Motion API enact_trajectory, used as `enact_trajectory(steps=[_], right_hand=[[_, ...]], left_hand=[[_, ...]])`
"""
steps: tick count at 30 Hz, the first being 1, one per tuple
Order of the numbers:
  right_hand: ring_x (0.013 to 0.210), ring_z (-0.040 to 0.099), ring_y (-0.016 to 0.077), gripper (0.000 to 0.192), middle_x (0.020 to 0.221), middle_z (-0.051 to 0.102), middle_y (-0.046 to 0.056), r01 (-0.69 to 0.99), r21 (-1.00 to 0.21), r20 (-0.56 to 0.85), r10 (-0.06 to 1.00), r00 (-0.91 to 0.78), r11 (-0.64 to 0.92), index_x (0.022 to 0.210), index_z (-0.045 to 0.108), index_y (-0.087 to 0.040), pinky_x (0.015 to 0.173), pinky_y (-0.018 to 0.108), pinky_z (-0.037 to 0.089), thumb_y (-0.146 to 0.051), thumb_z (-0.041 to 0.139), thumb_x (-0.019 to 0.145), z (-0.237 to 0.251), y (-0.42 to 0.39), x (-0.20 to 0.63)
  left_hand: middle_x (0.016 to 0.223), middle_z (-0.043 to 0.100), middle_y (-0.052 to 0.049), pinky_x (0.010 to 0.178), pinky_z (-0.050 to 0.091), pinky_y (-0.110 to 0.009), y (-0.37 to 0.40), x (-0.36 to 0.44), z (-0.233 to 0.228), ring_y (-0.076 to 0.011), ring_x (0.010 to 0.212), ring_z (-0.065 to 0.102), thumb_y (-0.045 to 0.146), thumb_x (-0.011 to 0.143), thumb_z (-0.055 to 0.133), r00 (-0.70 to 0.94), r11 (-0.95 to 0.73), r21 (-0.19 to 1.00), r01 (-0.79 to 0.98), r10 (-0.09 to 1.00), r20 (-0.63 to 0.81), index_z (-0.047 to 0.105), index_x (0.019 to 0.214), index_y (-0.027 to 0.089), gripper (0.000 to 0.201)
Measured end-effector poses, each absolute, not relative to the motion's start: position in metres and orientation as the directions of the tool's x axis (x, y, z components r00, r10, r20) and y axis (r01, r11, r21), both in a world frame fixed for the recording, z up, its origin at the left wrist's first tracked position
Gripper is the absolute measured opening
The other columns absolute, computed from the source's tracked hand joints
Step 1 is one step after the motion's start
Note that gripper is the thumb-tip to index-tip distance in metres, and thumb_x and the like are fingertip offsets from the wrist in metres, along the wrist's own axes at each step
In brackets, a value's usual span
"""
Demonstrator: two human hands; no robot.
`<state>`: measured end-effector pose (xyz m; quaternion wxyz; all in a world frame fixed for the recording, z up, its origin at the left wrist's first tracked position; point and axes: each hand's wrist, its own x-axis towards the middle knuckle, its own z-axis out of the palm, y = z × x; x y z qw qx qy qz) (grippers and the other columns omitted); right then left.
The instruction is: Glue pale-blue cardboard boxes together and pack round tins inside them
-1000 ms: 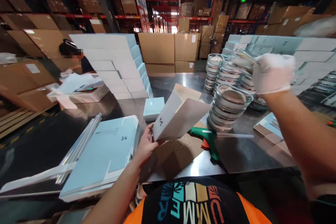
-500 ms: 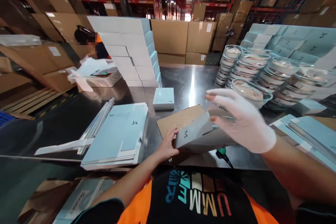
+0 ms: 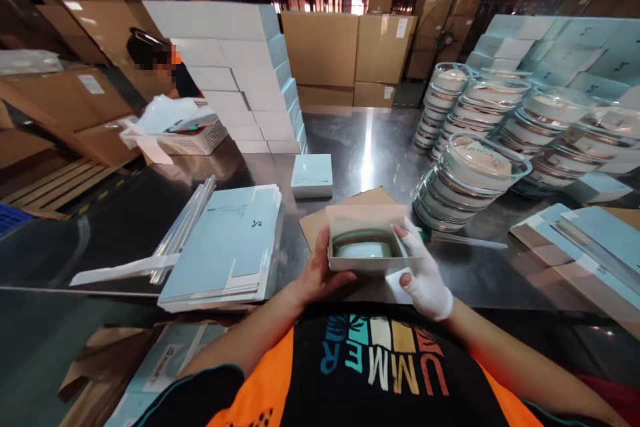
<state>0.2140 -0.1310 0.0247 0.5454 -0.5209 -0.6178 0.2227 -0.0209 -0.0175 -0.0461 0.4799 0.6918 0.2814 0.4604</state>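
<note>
A small light cardboard box (image 3: 370, 215) is held upright on its side in front of my chest, its open end facing me. Inside it shows the curved rim and pale side of a glass container (image 3: 363, 251). My bare left hand (image 3: 324, 272) grips the box's left side, thumb along the lower edge. My right hand (image 3: 425, 273), in a white glove with bare fingertips, holds the right side, fingers at the upper edge and thumb below. A brown cardboard sheet (image 3: 373, 198) lies on the table behind the box. A small white paper (image 3: 399, 285) sits below it.
Stacked lidded glass containers (image 3: 465, 180) stand to the right. Flat pale-blue cartons (image 3: 227, 233) lie at left beside clear plastic strips (image 3: 185, 233). A closed small box (image 3: 312, 175) is ahead, a white box stack (image 3: 225, 80) behind. A co-worker (image 3: 165, 63) is at far left.
The box has turned so its open end faces me, with the glass container visible inside. My right hand has come down from above the table to the box's right side.
</note>
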Motion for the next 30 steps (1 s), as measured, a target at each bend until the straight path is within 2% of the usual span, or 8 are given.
enact_trajectory(steps=[4, 7, 12, 16, 21, 25, 27, 30], right_hand=[[0.121, 0.071, 0.033, 0.057, 0.126, 0.076, 0.013, 0.295, -0.918, 0.367, 0.848, 0.382, 0.265, 0.112, 0.076, -0.022, 0.111, 0.048, 0.056, -0.075, 0.06, 0.096, 0.025, -0.098, 0.187], [0.118, 0.07, 0.0287, 0.04, 0.123, 0.076, 0.01, 0.32, -0.916, 0.384, 0.756, 0.53, 0.241, 0.121, 0.069, -0.023, 0.111, 0.046, 0.055, -0.046, 0.071, 0.089, 0.02, -0.081, 0.181], [0.108, 0.073, 0.0255, 0.039, 0.119, 0.077, 0.009, 0.445, -0.886, 0.35, 0.814, 0.464, 0.128, 0.124, 0.067, -0.024, 0.098, 0.042, 0.06, -0.048, 0.06, 0.094, 0.016, -0.074, 0.238], [0.117, 0.07, 0.0366, 0.043, 0.113, 0.077, 0.019, 0.646, -0.728, 0.314, 0.726, 0.612, -0.229, 0.108, 0.07, -0.018, 0.109, 0.053, 0.053, -0.056, 0.056, 0.095, 0.019, -0.066, 0.32], [0.14, 0.06, 0.042, 0.045, 0.141, 0.068, 0.028, 0.721, -0.592, 0.33, 0.706, 0.626, -0.362, 0.122, 0.07, -0.012, 0.12, 0.053, 0.044, -0.044, 0.064, 0.092, 0.011, -0.072, 0.338], [0.119, 0.074, 0.0433, 0.048, 0.127, 0.075, 0.027, 0.753, -0.368, -0.057, 0.822, 0.567, -0.545, 0.121, 0.07, -0.014, 0.1, 0.051, 0.056, -0.053, 0.067, 0.093, -0.006, -0.093, 0.305], [0.109, 0.078, 0.0413, 0.059, 0.121, 0.078, 0.024, 0.714, -0.398, -0.19, 0.813, 0.55, -0.576, 0.129, 0.064, -0.016, 0.09, 0.046, 0.059, -0.05, 0.081, 0.083, -0.012, -0.099, 0.297], [0.105, 0.08, 0.0347, 0.069, 0.116, 0.08, 0.018, 0.636, -0.544, -0.171, 0.814, 0.555, -0.547, 0.131, 0.057, -0.019, 0.084, 0.038, 0.06, -0.032, 0.089, 0.072, -0.016, -0.102, 0.298]], left_hand=[[0.121, 0.074, -0.015, 0.111, 0.054, -0.051, -0.016, -0.009, -0.031, -0.0349, 0.121, 0.069, 0.072, 0.091, 0.073, 0.366, -0.577, 0.801, -0.163, 0.718, 0.592, 0.075, 0.119, 0.02, 0.059], [0.141, 0.066, -0.016, 0.105, 0.057, -0.044, -0.01, -0.001, -0.037, -0.0328, 0.127, 0.067, 0.073, 0.093, 0.071, 0.167, -0.636, 0.739, -0.224, 0.722, 0.672, 0.062, 0.143, 0.024, 0.071], [0.125, 0.073, -0.011, 0.114, 0.054, -0.049, 0.001, -0.011, -0.052, -0.0322, 0.13, 0.066, 0.061, 0.089, 0.083, 0.382, -0.786, 0.615, -0.06, 0.552, 0.742, 0.071, 0.135, 0.028, 0.058], [0.122, 0.076, -0.013, 0.116, 0.053, -0.053, 0.008, -0.017, -0.052, -0.0335, 0.127, 0.069, 0.068, 0.087, 0.081, 0.369, -0.75, 0.661, -0.005, 0.614, 0.698, 0.074, 0.131, 0.024, 0.063], [0.117, 0.079, -0.011, 0.12, 0.048, -0.056, 0.011, -0.012, -0.05, -0.0313, 0.115, 0.073, 0.081, 0.083, 0.076, 0.342, -0.714, 0.699, 0.022, 0.663, 0.666, 0.077, 0.125, 0.024, 0.071], [0.117, 0.078, -0.012, 0.118, 0.049, -0.054, 0.01, -0.009, -0.045, -0.0326, 0.121, 0.07, 0.076, 0.083, 0.079, 0.311, -0.661, 0.75, -0.029, 0.707, 0.635, 0.078, 0.123, 0.024, 0.066], [0.116, 0.078, -0.011, 0.117, 0.05, -0.052, 0.009, -0.006, -0.041, -0.0328, 0.124, 0.068, 0.074, 0.083, 0.081, 0.288, -0.628, 0.776, -0.051, 0.735, 0.614, 0.078, 0.121, 0.024, 0.063], [0.117, 0.076, -0.011, 0.112, 0.053, -0.046, 0.008, 0.0, -0.033, -0.0317, 0.124, 0.068, 0.072, 0.083, 0.083, 0.236, -0.573, 0.814, -0.099, 0.781, 0.578, 0.079, 0.119, 0.024, 0.061]])
